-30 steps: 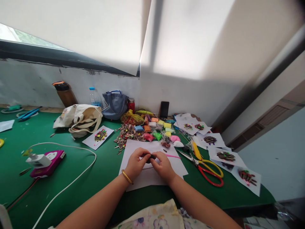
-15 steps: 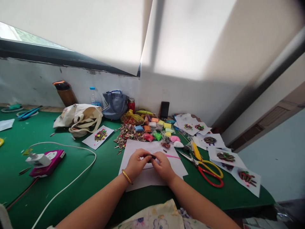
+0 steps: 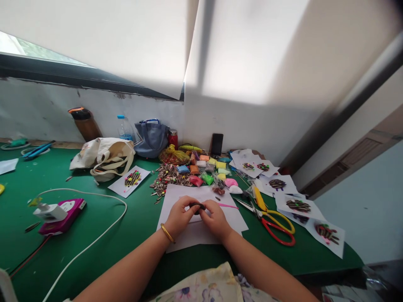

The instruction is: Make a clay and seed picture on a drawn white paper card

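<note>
Both my left hand and my right hand pinch a small dark brown strip of modelling clay between their fingertips. They hover just over stacked white paper sheets. A thin pink strip lies on the paper beside my right hand. A gold bangle circles my left wrist. Much of the dark strip is hidden by my fingers.
Behind the paper lie striped sunflower seeds and packets of coloured clay. Scissors and seed pictures on paper lie to the right. A magenta device with a white cable lies left on the green tabletop.
My fingers have shifted slightly on the dark clay, which now shows as a thinner strip. My hands stay over the same spot on the paper.
</note>
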Demonstrator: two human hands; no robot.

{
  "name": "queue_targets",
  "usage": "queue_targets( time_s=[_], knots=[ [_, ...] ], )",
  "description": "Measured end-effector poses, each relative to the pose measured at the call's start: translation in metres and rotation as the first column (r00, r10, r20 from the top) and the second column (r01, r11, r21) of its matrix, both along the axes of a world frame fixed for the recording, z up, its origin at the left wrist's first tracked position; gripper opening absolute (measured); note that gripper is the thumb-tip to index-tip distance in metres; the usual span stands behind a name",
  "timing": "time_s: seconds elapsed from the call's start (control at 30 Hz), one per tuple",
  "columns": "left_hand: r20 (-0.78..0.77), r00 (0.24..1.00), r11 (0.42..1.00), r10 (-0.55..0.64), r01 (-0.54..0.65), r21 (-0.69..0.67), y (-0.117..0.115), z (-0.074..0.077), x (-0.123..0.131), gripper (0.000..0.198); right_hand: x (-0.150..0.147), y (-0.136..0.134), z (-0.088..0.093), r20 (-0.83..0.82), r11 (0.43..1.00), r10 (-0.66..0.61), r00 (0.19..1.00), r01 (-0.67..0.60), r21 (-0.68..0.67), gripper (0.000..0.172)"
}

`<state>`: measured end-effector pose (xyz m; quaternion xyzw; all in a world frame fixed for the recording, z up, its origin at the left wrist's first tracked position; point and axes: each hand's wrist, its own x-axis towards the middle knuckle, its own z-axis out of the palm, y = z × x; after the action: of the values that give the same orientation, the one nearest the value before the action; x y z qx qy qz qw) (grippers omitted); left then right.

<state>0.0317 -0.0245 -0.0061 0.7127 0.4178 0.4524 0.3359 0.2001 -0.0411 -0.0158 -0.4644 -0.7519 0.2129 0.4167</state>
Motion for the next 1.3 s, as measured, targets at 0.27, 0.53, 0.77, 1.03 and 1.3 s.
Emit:
queue_targets(
  time_s=[0.27, 0.53, 0.77, 1.03, 1.3],
  knots=[
    [-0.016, 0.999, 0.997, 0.036, -0.037, -0.069, 0.0040, -0.0021, -0.0022, 0.016, 0.0006, 0.0011, -0.0026, 0.002, 1.000, -0.018, 1.000, 0.018, -0.018, 0.016],
    [0.101, 0.994, 0.983, 0.046, -0.027, -0.181, 0.0048, -0.0044, 0.0005, 0.021, 0.0009, 0.0006, 0.0010, -0.044, 1.000, -0.020, 0.999, 0.019, -0.019, 0.013],
    [-0.006, 1.000, 0.999, 0.019, -0.019, -0.042, 0.0045, -0.0023, -0.0036, 0.024, 0.0003, -0.0001, 0.0002, 0.004, 1.000, -0.020, 1.000, 0.020, -0.016, 0.016],
    [0.085, 0.996, 0.989, 0.030, -0.017, -0.148, 0.0027, -0.0032, -0.0004, 0.020, 0.0016, 0.0009, 0.0003, -0.046, 0.999, -0.021, 0.999, 0.020, -0.028, 0.016],
    [0.026, 1.000, 0.998, 0.016, -0.014, -0.064, 0.0045, -0.0057, -0.0005, 0.017, -0.0002, 0.0007, -0.0025, 0.016, 0.999, -0.038, 0.999, 0.038, -0.013, 0.013]
  ],
)
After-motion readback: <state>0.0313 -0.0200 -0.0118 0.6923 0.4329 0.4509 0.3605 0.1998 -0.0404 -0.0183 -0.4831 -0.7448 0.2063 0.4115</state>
